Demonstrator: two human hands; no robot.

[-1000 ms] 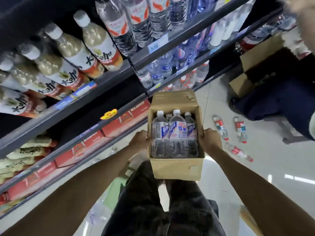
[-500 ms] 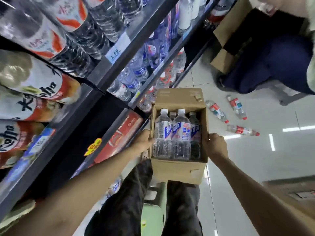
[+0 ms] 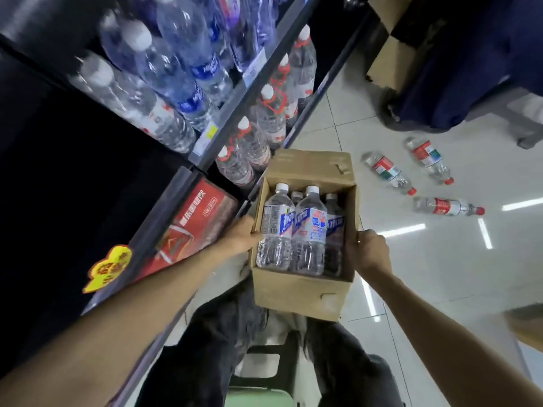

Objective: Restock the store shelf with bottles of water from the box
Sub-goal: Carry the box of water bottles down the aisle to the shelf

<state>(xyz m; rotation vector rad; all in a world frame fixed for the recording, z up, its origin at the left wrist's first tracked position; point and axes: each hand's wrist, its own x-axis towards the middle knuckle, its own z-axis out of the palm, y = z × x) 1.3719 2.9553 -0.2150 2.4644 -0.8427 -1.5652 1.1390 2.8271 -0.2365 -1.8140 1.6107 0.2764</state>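
**shelfguy:** While the cardboard box (image 3: 299, 289) hangs in front of the person's knees, just beside the store shelf (image 3: 202, 160), the left hand (image 3: 241, 237) is pressed on the box's shelf-side wall with its fingers hooked over the rim, and the right hand (image 3: 371, 249) is clamped on the opposite wall. So the box sits squarely between the two hands. Only one view here, from the head.

**aisle9:** What's in the box?

**shelfguy:** Bottles of water (image 3: 305, 230), white caps, blue labels, standing upright and packed against each other. I count about four or five; the far ones are half hidden.

**aisle9:** Heavy, I'd guess?

**shelfguy:** Yeah, full bottles, so the box likely has real weight and soft walls that could bow. I'd keep a palm under the box's bottom. The bottles themselves look stiff-ish but smooth plastic, probably slick, so I'd grab one round the labelled middle or the neck under the cap.

**aisle9:** Anything else near the box?

**shelfguy:** Three red-capped bottles (image 3: 388, 173) lying on the floor beyond the box, away from the shelf.
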